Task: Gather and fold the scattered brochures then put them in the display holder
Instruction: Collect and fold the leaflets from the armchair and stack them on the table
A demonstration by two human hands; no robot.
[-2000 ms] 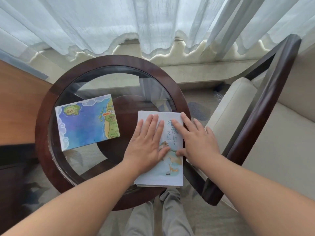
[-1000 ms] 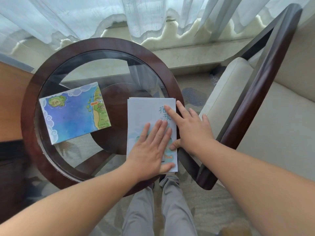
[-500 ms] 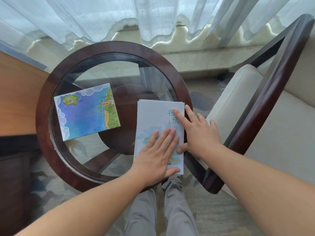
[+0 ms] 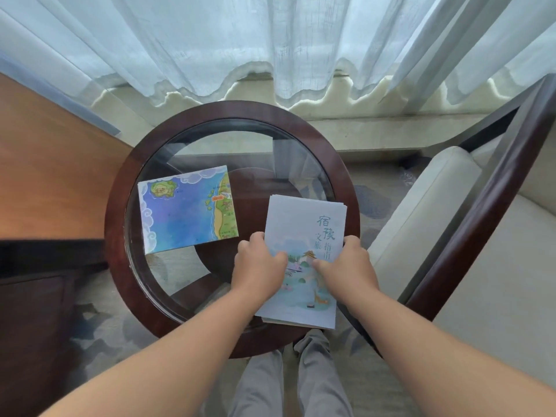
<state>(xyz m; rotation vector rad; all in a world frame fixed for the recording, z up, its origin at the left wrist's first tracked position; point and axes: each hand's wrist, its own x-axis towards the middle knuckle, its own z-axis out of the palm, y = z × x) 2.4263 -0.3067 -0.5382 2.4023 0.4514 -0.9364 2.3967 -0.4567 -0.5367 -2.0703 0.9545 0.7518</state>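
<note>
- Pinching the folded brochure (image 4: pixel 304 218) by its side edges: left grip (image 4: pixel 259 266) and right grip (image 4: pixel 347 266), both clamped on it.
- Folded brochure lies over the table (image 4: pixel 115 212) at its near-right rim.
- Map brochure (image 4: pixel 186 212) flat on the glass, apart.

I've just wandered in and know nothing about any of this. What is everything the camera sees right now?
Table: one, round, dark wood rim with glass top, centre.
Map brochure: one, mostly blue, flat on the glass, left.
Pale brochure: one, light blue with green lettering, table's near right edge.
Curtains: sheer white, along the top.
Armchair: one, cream cushions, dark wood arm, right.
Wooden surface: orange-brown, left.
Trouser legs: two, grey, bottom.
Left hand: grips the pale brochure's left edge.
Right hand: grips its right edge.
</note>
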